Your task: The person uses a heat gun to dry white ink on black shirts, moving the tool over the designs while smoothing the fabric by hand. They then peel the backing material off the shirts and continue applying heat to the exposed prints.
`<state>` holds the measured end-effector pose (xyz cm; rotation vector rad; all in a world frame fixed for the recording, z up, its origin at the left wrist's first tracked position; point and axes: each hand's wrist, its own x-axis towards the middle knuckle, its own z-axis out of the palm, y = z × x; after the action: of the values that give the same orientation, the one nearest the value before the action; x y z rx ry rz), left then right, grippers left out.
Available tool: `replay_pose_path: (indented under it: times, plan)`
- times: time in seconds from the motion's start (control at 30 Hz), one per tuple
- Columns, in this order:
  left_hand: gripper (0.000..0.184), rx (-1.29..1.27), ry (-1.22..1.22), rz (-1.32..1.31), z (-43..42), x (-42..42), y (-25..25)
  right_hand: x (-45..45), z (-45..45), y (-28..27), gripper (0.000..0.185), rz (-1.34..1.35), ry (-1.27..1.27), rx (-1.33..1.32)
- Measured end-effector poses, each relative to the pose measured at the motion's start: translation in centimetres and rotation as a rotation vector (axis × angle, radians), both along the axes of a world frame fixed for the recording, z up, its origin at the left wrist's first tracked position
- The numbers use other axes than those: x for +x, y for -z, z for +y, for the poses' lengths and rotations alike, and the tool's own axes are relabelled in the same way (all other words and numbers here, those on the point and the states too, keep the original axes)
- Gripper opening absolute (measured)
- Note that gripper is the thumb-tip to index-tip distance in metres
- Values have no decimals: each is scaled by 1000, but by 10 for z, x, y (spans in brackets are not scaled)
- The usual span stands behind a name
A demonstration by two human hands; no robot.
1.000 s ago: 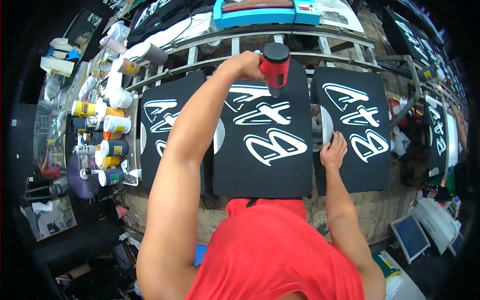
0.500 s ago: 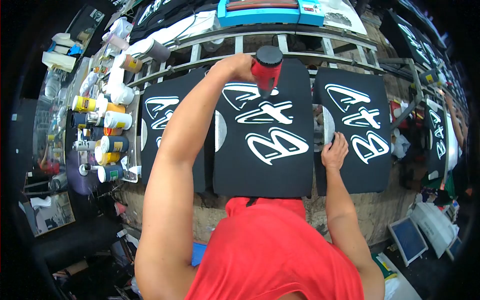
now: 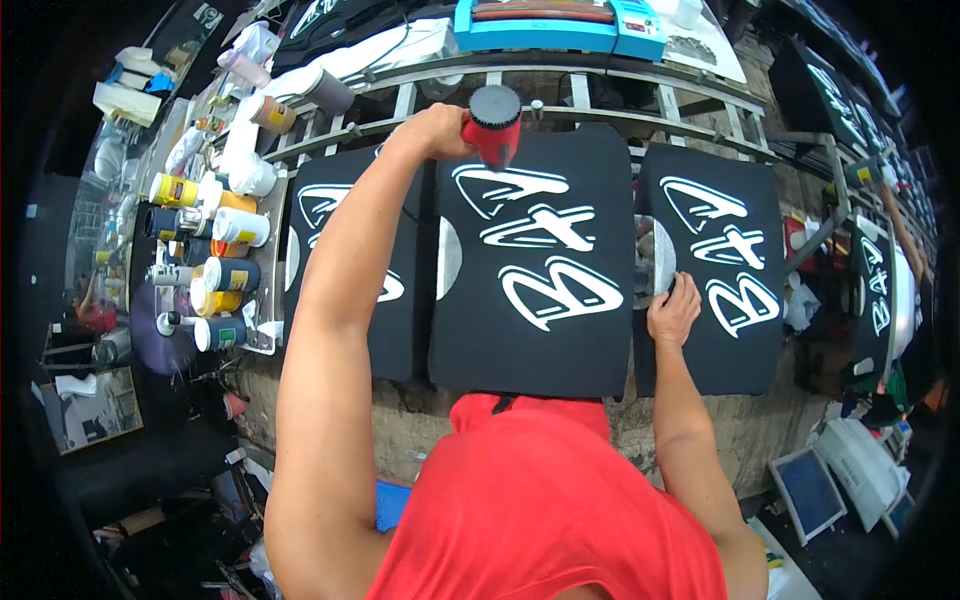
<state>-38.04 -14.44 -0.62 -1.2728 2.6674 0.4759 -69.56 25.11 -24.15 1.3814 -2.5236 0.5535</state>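
Observation:
My left hand (image 3: 438,131) is wrapped round the handle of a red heat gun (image 3: 494,130) with a black ribbed end. The gun points down over the top edge of the middle black shirt (image 3: 530,350), which has white lettering. My right hand (image 3: 675,310) rests at the left edge of the right black shirt (image 3: 720,370), beside its rounded grey neck area, fingers bent and close together; whether they pinch the cloth is unclear. A third printed black shirt (image 3: 395,340) lies partly behind my left forearm.
Ink tubs (image 3: 240,227) crowd a shelf on the left. A metal rail frame (image 3: 580,92) runs behind the shirts, with a blue machine (image 3: 560,35) beyond it. At the far right is another person's arm (image 3: 905,235). Framed screens (image 3: 808,492) lean at lower right.
My left hand and the heat gun have moved left, from over the middle shirt's lettering to its upper left. My right hand stays at the right shirt's edge. The view has shifted slightly.

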Motion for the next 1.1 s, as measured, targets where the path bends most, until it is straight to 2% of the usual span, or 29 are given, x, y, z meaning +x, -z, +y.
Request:
replay_pose_path:
  times: [0.2,0.27,0.4,0.47,0.6,0.7,0.77,0.93,1.0,1.1]
  plan:
    - [55,82,-46,-95,-8,28,-1,2,-1,-3,49,0,6,-2]
    - [55,-14,-105,-82,-3,34,-6,3,0,-4,49,-3,4,4]
    - [55,41,-86,-122,-5,52,-14,2,-1,-4,49,8,0,3]
    - [54,-35,-187,-96,-6,59,-8,3,0,-2,49,12,-3,-4]
    - [53,31,-151,-97,-16,75,0,1,0,0,49,-56,23,43]
    - [53,-54,-99,-74,-11,78,1,0,1,3,49,-38,11,20]
    - [50,197,-205,-94,3,71,-10,0,1,2,49,-37,12,22]
    - [45,51,-83,-43,31,62,-12,3,0,-2,48,35,-12,-31]
    - [44,227,-112,-88,37,54,-21,2,0,-2,48,14,3,3]
    - [43,225,-69,-56,38,49,-13,2,0,-2,49,1,-5,-7]
